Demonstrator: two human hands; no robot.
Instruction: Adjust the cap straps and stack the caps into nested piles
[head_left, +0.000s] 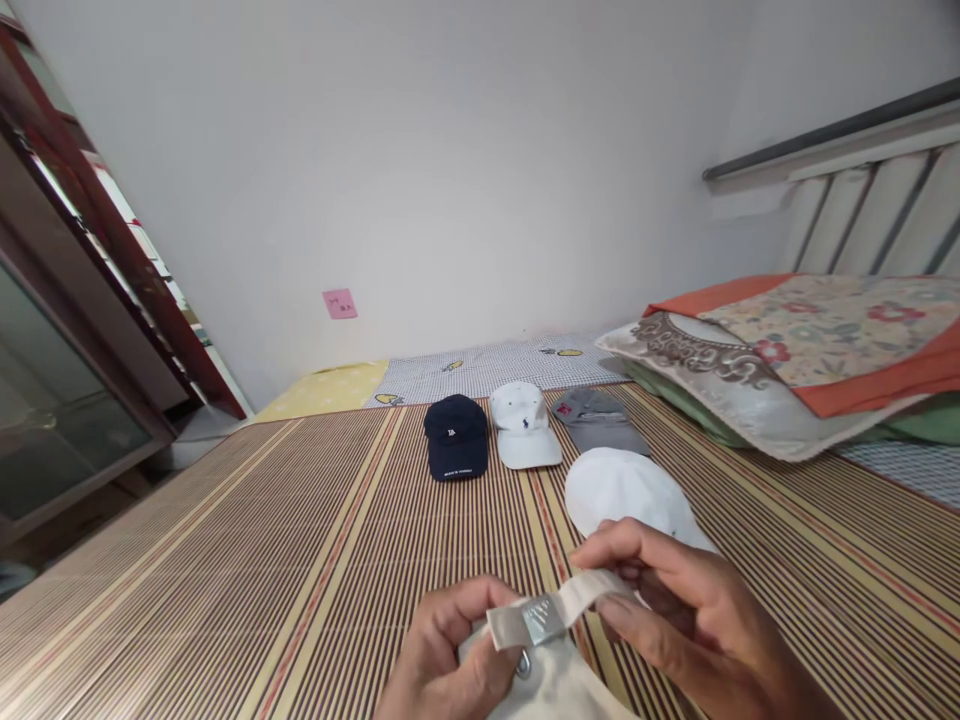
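Between my hands, low in the head view, is a cream cap with its back strap toward me. A metal buckle sits on the strap, and a small metal ring shows below it. My left hand pinches the strap's end and the cap's edge left of the buckle. My right hand grips the strap on the right between thumb and fingers, where it bows upward. Just beyond my right hand lies a white cap, partly covered by it. Much of the cream cap is out of frame.
On the striped bamboo mat stand a navy cap, a white cap with a small dark logo and a grey cap. Pillows are stacked at the right, near a radiator. A wall rises behind.
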